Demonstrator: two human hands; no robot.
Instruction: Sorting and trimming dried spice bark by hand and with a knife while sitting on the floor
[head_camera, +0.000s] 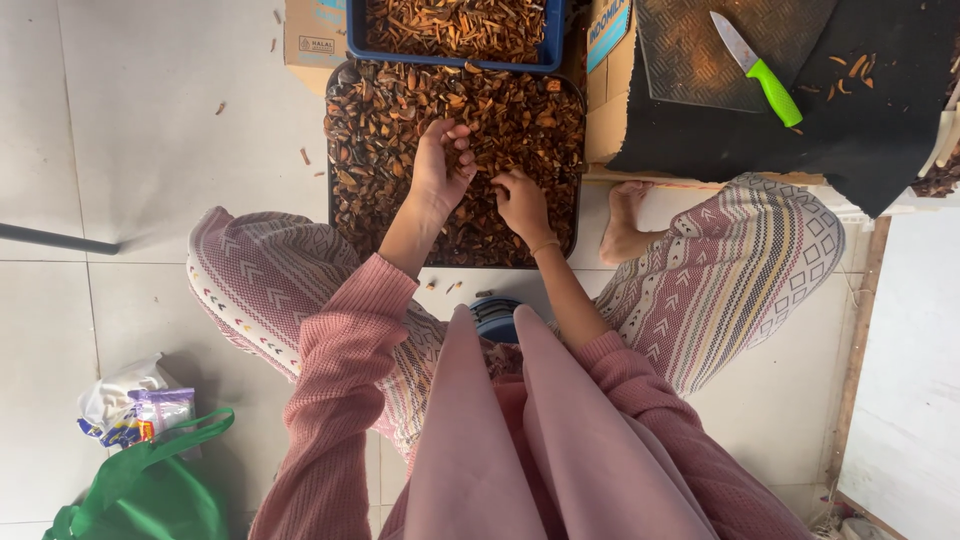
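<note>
So my left hand (440, 165) fingers pinch brown husk pieces (400, 120) over the black tray (332, 215) on the floor; right hand (522, 205) fingers curl into the pile. I'd pick lightly, near the tray's front edge.

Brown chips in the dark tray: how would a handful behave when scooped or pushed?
The brown chips look thin, dry and curled, so probably light and rigid rather than floppy, perhaps brittle. They lie loose and heaped in the dark tray, so a push would likely slide and spread them. The left hand cups some; strays on the floor suggest they spill easily.
</note>
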